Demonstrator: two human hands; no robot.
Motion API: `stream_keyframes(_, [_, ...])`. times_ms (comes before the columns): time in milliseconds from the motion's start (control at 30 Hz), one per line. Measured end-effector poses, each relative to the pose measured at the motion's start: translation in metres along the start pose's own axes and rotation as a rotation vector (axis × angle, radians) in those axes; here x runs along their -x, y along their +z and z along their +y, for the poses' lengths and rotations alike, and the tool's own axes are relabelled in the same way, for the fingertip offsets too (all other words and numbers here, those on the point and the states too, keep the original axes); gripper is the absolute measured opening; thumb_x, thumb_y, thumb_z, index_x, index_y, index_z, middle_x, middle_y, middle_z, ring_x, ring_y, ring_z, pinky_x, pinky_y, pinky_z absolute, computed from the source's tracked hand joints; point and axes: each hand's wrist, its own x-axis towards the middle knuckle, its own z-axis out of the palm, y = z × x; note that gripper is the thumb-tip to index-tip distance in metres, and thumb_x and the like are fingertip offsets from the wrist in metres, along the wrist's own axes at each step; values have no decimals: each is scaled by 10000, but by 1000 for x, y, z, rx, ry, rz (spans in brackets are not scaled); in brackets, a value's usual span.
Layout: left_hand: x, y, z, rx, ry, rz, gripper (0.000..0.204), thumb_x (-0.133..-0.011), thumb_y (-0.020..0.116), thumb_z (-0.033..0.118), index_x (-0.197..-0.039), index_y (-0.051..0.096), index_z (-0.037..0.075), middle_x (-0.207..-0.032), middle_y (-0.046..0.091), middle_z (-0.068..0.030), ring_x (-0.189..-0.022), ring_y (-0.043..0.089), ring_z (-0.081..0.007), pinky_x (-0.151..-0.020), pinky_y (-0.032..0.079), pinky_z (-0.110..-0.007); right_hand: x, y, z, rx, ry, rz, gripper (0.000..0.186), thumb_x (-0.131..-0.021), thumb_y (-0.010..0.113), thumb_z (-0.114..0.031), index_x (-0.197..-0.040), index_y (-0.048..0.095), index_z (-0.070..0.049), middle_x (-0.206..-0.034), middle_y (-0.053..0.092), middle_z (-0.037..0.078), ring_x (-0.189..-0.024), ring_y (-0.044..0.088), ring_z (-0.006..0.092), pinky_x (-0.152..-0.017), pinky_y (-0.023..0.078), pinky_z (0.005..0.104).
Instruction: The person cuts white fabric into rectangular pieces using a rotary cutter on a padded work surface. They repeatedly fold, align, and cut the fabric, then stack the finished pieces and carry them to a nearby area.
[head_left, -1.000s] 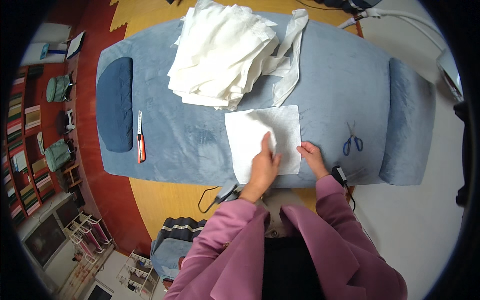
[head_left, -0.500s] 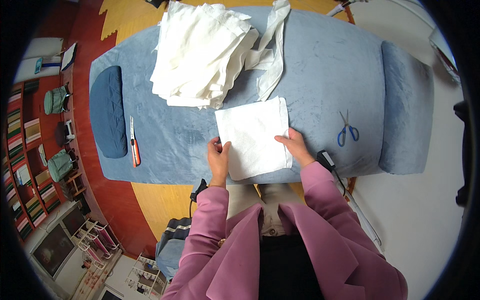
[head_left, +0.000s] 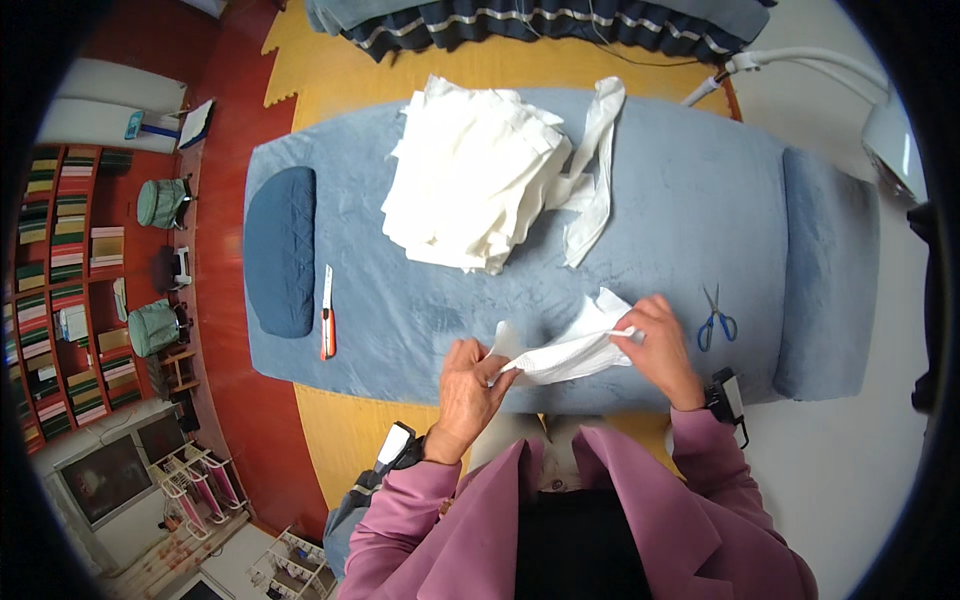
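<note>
A white textured cloth sheet [head_left: 570, 357] is held up over the near edge of the blue-covered bed [head_left: 680, 190]. My left hand [head_left: 470, 390] pinches its left end, and my right hand [head_left: 655, 345] grips its right end. Between them the sheet looks bunched and tilted, with one corner sticking up near my right hand. Beyond it lies a thick, loose pile of white cloth sheets [head_left: 475, 175]. A long white strip [head_left: 597, 165] trails down the pile's right side. Blue-handled scissors [head_left: 716, 322] rest to the right of my right hand, blades pointing away.
An orange-and-white utility knife [head_left: 328, 315] lies at left, beside a dark blue pillow [head_left: 282, 250]. A blue bolster [head_left: 825, 270] fills the bed's right end. A white lamp arm [head_left: 800, 58] reaches in at the far right. Bookshelves [head_left: 70, 300] stand along the left.
The sheet was spread flat on the bed; now both hands have lifted and gathered it. My view has shifted, so the bed sits lower and more of the far floor shows.
</note>
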Motion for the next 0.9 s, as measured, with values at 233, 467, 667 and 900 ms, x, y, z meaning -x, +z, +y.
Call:
stream_keyframes(233, [-105, -45, -34, 835, -390, 280, 187, -863, 778, 166, -930, 732, -3, -918, 696, -33, -812, 592, -103, -687, 453, -254, -68, -41, -49, -496, -149, 848, 405, -819, 766, -126, -1184, 603, -65, -1277, 565, 88, -1161, 542, 226, -921, 439, 342])
stream_keyframes(467, [-171, -42, -94, -42, -354, 486, 370, -848, 771, 201, -1126, 657, -14, -1099, 664, -111, -973, 603, -222, -826, 457, -342, -143, 62, -67, -543, 17, 550, 431, -840, 761, -177, -1208, 579, -48, -1260, 571, 99, -1179, 537, 264, -956, 434, 371])
stream_keyframes(667, [-213, 4, -97, -398, 309, 137, 611, -916, 654, 387, -1459, 473, 173, -1519, 422, -107, -1438, 320, -351, -1163, 237, -537, -175, 108, -10, -242, 203, 664, 457, -834, 755, -202, -1215, 566, -36, -1239, 566, 140, -1167, 526, 345, -1003, 421, 433])
stream_keyframes(900, [-268, 71, -151, -507, 24, -56, 694, -978, 454, 592, -1542, 350, 202, -1653, 186, -72, -1532, 69, -356, -1178, 112, -639, -219, 96, 56, -126, 583, 777, 813, -827, 737, -511, -1334, 466, 63, -1339, 519, 273, -1254, 466, 425, -1068, 376, 473])
